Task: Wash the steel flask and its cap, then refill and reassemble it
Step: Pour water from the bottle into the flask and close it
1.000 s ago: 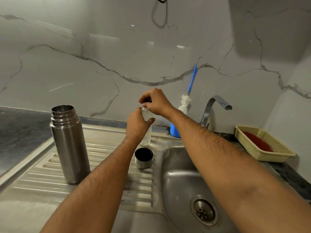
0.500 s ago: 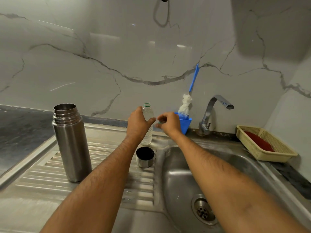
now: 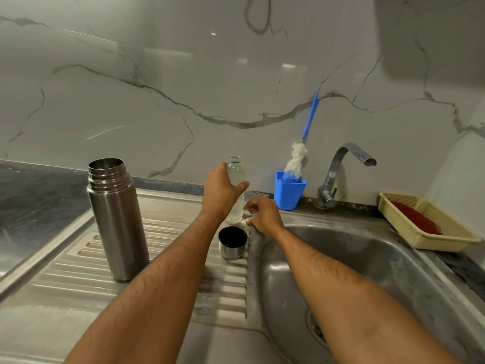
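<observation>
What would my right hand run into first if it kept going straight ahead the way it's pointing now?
Probably the plastic bottle. Your right hand points forward and slightly left, with its fingers close beside the bottle's base, which your left hand grips. Depth is hard to judge, so it might slip past toward the wall.

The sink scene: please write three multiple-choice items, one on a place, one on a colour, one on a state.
1. Where does the steel flask stand?
A. in the sink basin
B. on the drainboard
C. in the yellow basket

2. What colour is the cup that holds the bottle brush?
A. blue
B. red
C. green

3. How is the plastic bottle's mouth?
A. capped
B. uncapped
C. covered by a cloth

Key: 1 B, it stands upright on the ridged drainboard. 2 A, the cup is blue. 3 B, the plastic bottle, which the left hand grips, has an open neck.
</observation>
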